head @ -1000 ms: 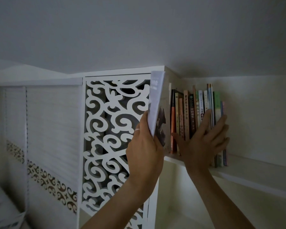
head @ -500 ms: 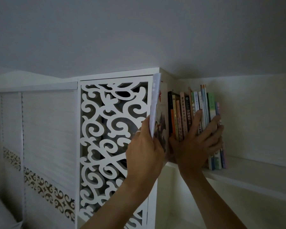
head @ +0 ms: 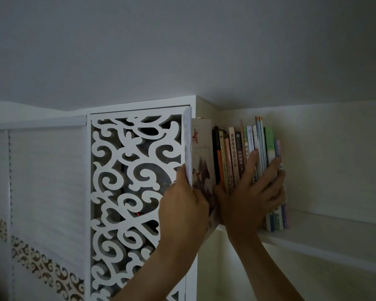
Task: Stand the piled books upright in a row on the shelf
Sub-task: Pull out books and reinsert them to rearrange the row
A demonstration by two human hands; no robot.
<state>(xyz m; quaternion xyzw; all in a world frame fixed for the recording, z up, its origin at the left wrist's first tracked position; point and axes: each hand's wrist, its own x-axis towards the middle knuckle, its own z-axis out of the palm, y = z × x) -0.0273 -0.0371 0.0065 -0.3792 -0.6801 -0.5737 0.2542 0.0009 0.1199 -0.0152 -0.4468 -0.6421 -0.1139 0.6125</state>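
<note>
The left hand (head: 183,205) grips a large thin book (head: 201,161) upright at the shelf's (head: 326,233) left end, while the right hand (head: 251,196) presses flat against the standing row of books (head: 248,148).

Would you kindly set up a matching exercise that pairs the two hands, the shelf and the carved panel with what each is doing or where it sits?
Things:
1. left hand
2. right hand
3. shelf
4. carved panel

States:
A. bears the upright row of books
B. grips a large thin book
C. stands left of the books
D. spread flat against the book spines

Pairs: 1-B, 2-D, 3-A, 4-C
</note>
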